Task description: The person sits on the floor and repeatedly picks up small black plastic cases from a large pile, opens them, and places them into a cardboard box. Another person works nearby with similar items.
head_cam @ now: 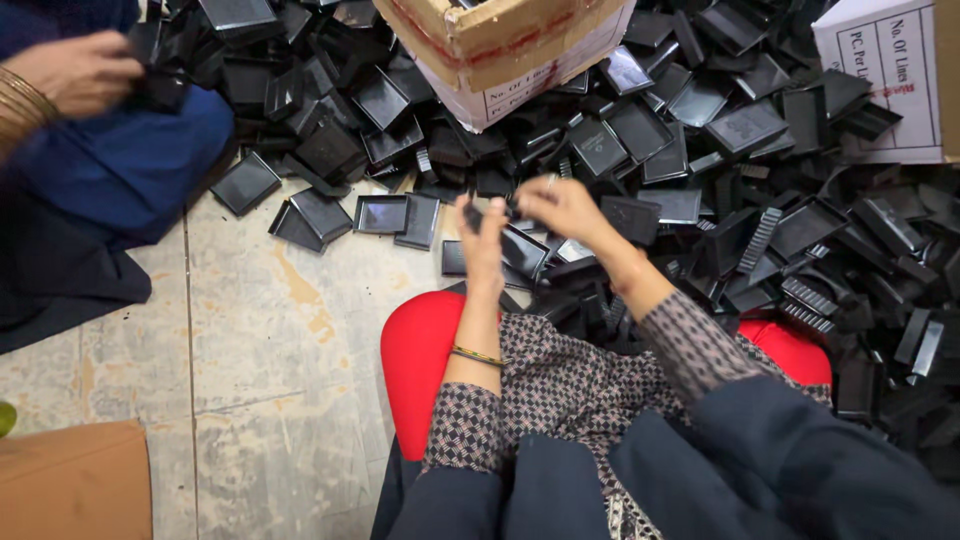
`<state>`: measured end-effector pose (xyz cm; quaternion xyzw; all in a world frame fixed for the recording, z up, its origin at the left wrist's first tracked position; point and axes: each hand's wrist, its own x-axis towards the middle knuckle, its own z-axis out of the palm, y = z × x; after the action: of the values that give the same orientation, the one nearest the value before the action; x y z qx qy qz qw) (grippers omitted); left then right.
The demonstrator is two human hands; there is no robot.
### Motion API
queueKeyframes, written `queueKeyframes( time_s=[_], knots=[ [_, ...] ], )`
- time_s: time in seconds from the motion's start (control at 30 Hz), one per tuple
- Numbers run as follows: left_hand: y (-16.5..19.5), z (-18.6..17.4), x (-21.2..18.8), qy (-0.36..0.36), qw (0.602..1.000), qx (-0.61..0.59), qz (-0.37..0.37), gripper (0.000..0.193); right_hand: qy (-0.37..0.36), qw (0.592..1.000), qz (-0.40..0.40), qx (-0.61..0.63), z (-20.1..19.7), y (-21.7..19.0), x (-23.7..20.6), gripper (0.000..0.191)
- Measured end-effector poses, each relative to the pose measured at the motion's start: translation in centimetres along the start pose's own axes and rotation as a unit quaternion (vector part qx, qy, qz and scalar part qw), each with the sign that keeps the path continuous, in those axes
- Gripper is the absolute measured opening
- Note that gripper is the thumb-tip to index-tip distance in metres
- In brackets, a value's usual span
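My left hand (483, 245) and my right hand (560, 208) meet in the middle of the view, both closed on one small black plastic piece (473, 213) held between them. The piece is mostly hidden by my fingers. Right below my hands lie several flat black square plastic trays (523, 252). A large heap of the same black plastic parts (700, 130) spreads across the floor ahead and to the right. My forearms wear patterned sleeves, and a thin bangle (477, 356) sits on my left wrist.
A cardboard box (505, 50) stands at top centre and a white box (885, 70) at top right. Another person in blue sits at the upper left; that person's hand (75, 72) handles black parts. A red seat (420, 350) is under me. A brown box (75, 480) sits bottom left.
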<state>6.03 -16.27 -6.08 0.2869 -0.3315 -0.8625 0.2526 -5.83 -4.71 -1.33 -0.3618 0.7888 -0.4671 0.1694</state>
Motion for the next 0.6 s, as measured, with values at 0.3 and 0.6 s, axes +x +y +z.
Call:
queueKeyframes(
  time_s=[0.3,0.6],
  knots=[
    [0.1,-1.7,1.3,-0.065,0.989,-0.07,-0.11,0.029,0.149,0.972,0.014,-0.179,-0.9,4.1,-4.1,0.04],
    [-4.3,-1.0,0.0,-0.212,0.964,0.113,-0.112,0.039,0.099,0.991,0.094,0.003,0.8,-0.6,-12.0,0.063]
  ],
)
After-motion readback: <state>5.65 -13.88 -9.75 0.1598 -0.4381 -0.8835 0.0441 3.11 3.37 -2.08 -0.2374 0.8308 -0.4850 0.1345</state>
